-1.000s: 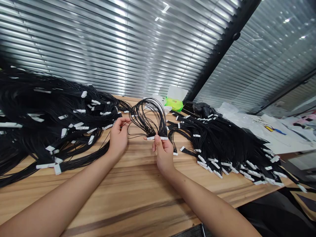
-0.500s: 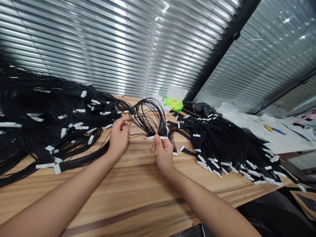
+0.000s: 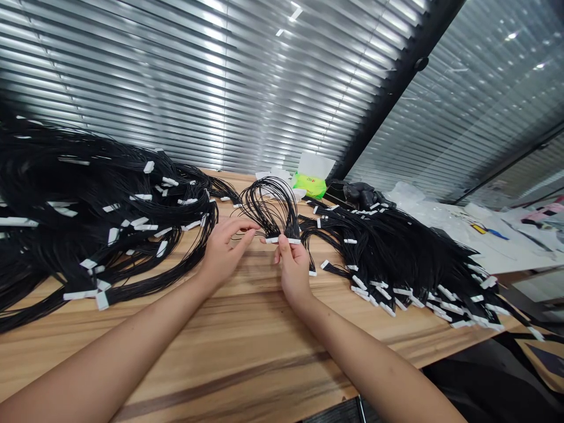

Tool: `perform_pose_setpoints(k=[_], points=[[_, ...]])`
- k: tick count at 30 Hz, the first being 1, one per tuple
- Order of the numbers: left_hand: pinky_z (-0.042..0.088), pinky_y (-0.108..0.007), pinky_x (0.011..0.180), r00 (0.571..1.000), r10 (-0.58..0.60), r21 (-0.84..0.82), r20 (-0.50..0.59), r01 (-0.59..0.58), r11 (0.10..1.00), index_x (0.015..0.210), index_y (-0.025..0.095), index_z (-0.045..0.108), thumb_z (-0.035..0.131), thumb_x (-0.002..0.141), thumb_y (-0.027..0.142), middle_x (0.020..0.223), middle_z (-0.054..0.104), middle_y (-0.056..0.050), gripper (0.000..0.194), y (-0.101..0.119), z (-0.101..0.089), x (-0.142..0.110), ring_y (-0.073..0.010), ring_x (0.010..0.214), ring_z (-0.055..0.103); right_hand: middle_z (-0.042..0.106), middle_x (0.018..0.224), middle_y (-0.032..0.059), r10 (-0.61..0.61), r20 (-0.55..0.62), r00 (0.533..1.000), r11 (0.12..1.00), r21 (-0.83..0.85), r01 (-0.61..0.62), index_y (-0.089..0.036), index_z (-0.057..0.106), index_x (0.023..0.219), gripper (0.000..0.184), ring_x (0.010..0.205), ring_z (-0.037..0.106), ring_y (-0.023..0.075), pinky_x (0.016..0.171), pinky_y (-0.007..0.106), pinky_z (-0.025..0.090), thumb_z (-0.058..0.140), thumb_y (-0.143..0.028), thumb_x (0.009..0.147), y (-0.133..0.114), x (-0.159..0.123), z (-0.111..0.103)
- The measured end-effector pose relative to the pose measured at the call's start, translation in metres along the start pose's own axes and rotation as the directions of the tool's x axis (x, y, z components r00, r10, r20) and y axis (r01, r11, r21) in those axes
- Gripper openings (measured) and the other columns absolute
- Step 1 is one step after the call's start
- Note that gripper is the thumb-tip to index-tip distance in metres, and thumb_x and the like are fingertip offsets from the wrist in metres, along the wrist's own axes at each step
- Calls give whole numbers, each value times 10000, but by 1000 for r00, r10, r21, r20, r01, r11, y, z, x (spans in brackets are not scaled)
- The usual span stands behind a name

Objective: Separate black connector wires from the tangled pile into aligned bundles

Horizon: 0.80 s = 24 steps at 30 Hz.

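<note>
A looped black wire harness (image 3: 291, 202) rises in an arch above the wooden table, its wires ending in white connectors. My right hand (image 3: 294, 270) pinches the white connectors (image 3: 292, 241) side by side, thumb on the near face. Just left of them, my left hand (image 3: 227, 247) has its thumb and index finger drawn together at a few loose black wires (image 3: 247, 232) on the harness's left side. Its other fingers are curled and partly hidden. The wire ends at the left fingertips are too fine to make out.
A large heap of black harnesses (image 3: 88, 194) with white connectors covers the left side. Another pile (image 3: 396, 252) lies on the right. A green packet (image 3: 309, 185) stands at the back before metal blinds (image 3: 185, 76). Yellow-and-blue tool handles (image 3: 489, 231) rest on a white surface.
My left hand has moved right, from beside the left heap to the wires near the connectors. The connectors have risen slightly in my right hand, and the loop has narrowed.
</note>
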<state>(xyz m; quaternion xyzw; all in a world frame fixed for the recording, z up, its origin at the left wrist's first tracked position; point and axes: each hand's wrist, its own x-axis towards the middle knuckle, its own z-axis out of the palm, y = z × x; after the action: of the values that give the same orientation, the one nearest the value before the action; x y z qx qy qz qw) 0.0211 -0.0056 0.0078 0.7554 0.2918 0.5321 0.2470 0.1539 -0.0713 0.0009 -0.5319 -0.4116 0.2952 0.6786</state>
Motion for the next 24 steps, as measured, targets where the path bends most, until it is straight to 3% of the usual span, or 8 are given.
perform_pose_setpoints(k=[9, 14, 19, 24], points=[[450, -281, 734, 976, -216, -145, 12, 216, 966, 760, 196, 659, 631, 794, 336, 794, 670, -15, 147, -1, 2, 3, -164, 770, 582, 427, 498, -54, 22, 40, 999, 1000, -11, -22, -213, 446, 574, 448, 492, 392, 107, 518, 254, 344, 542, -572, 824, 0, -2, 1], [409, -263, 669, 968, -249, -151, 3, 247, 957, 730, 196, 644, 631, 785, 345, 742, 652, 0, 159, -2, 2, 3, -147, 710, 549, 430, 499, -59, 31, 35, 999, 999, 6, -31, -215, 454, 590, 431, 487, 391, 105, 517, 254, 343, 548, -567, 820, 1, -2, 2], [401, -272, 697, 956, -289, -293, 43, 289, 912, 700, 197, 600, 600, 762, 293, 723, 619, 6, 114, -3, 3, 3, -151, 713, 531, 431, 495, -58, 22, 36, 999, 1000, -1, -22, -214, 455, 588, 425, 487, 397, 106, 510, 254, 337, 553, -555, 823, 1, -3, 2], [426, -275, 755, 909, -407, -363, -92, 350, 864, 644, 204, 546, 524, 773, 266, 708, 574, 3, 144, -9, 2, 8, -165, 763, 535, 427, 498, -61, 16, 24, 1000, 1000, 9, -16, -211, 465, 606, 414, 484, 394, 103, 516, 255, 339, 554, -552, 825, 0, -4, 1]])
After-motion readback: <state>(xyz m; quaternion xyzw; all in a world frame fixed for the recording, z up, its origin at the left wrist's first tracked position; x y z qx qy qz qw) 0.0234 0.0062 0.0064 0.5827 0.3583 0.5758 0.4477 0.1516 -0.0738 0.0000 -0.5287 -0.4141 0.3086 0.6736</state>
